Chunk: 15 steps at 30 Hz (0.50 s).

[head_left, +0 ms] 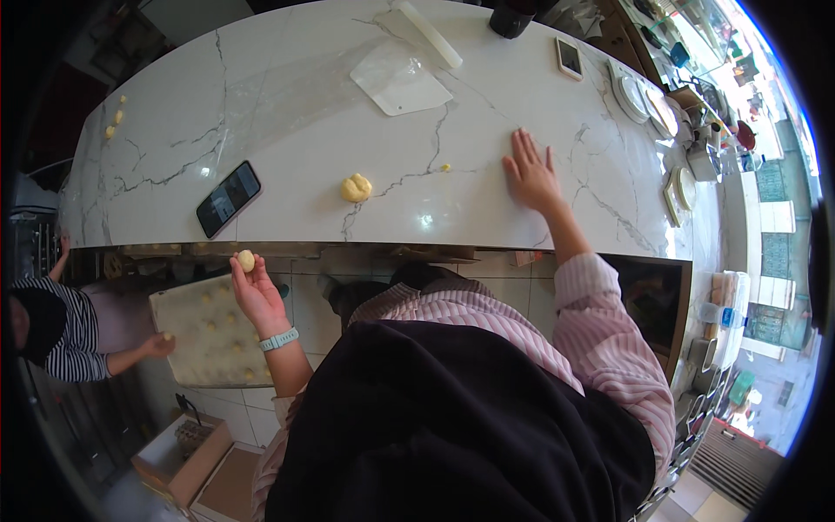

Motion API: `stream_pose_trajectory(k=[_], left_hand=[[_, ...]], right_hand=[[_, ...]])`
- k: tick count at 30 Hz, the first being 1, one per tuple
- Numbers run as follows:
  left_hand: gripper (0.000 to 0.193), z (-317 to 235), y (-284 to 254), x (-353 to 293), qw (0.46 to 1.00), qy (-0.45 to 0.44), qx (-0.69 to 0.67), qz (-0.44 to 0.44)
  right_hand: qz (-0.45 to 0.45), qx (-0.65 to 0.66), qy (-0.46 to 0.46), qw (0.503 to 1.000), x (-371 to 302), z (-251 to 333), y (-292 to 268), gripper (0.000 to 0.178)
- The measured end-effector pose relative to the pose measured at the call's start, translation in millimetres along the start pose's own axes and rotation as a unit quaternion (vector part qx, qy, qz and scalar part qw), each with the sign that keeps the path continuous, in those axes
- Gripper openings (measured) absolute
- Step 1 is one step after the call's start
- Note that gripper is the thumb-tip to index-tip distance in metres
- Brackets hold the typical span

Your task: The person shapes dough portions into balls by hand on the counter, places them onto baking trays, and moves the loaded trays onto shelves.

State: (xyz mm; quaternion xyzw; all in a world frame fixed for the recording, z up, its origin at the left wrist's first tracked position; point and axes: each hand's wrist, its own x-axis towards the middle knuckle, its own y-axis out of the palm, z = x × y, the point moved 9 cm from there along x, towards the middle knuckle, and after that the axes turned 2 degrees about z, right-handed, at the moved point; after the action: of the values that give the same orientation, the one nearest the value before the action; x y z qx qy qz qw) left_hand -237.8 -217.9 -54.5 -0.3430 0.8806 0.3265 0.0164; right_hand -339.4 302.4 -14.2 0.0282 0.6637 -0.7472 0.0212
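A small pale-yellow dough ball [246,260] is pinched at the fingertips of my left hand [258,296], just off the counter's front edge and above the near end of a tray. My right hand [532,178] lies flat on the marble counter [296,113], fingers stretched out, holding nothing. Between my hands a larger yellow dough lump [356,188] rests on the counter. A tiny dough scrap [446,167] sits nearer my right hand. Below my left hand the pale tray [187,322] carries several small dough balls.
A dark phone [229,199] lies left of the dough lump. A translucent scraper [402,83], a white phone [569,59] and kitchen scales [639,97] are farther off. At left, a co-worker's hand [158,345] is beside the tray. A cardboard box [178,470] stands on the floor.
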Motion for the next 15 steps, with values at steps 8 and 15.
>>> stream_pose_trajectory(k=[8,15], left_hand=[[0.032,12.9,-14.4,-6.7,0.999,-0.021,0.019,-0.039],[0.029,37.0,-124.3,-25.2,0.985,-0.021,0.055,-0.165]], right_hand=[[-0.046,0.225,-0.394,0.890,-14.9,258.3,-28.1,0.036],[-0.277,0.338,-0.146,0.887,-32.7,151.6,-66.7,0.016]])
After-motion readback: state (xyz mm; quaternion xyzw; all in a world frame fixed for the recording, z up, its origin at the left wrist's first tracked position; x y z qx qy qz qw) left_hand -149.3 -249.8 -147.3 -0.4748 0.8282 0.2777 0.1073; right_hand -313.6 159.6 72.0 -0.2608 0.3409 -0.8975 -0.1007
